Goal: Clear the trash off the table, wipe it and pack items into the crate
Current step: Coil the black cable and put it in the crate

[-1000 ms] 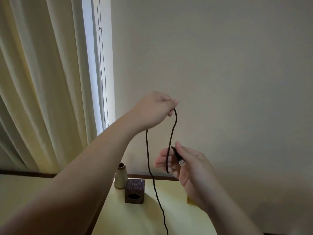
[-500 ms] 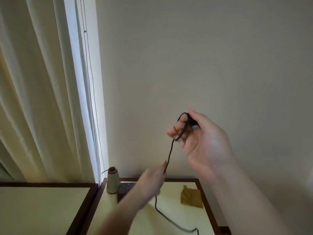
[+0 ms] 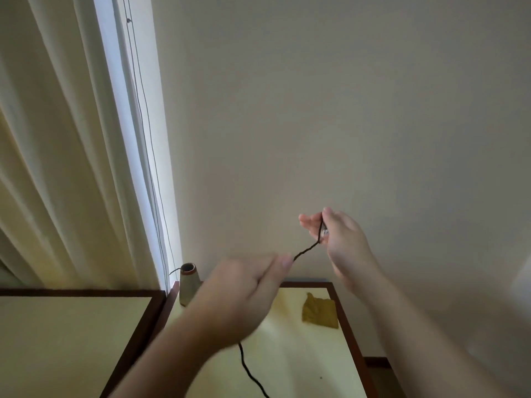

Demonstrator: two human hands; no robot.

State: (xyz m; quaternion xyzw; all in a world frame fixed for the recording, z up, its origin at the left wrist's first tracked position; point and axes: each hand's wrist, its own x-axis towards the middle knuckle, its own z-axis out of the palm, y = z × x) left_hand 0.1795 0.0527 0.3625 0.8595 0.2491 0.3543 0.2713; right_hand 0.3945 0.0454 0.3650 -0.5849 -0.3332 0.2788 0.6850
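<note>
Over by the curtain (image 3: 57, 168), at the bench's (image 3: 290, 363) back left corner, a cone-shaped thread spool (image 3: 188, 287) stands upright, well out of the way. In front of it the left hand (image 3: 244, 294) is blurred with motion; its fingers (image 3: 283, 261) look pinched on the black USB cable (image 3: 306, 249), though the blur keeps me from being sure how tight. The cable's slack trails from under that hand down across the bench and off the near edge.

Further right, the right hand (image 3: 342, 239) is raised before the wall, thumb clamping the plug end against the fingers, the rest of them fairly straight. Below it a crumpled yellow-brown cloth (image 3: 319, 311) lies near the bench's far right corner.

The step looks to be coiling the cable for packing; no crate is in sight. To do it well, I'd say the right hand should keep the plug pinned and act as the fixed form, while the left feeds even loops onto it, letting the cable slide through a light pinch so it untwists. Lift the slack clear so it doesn't sweep into the spool.
</note>
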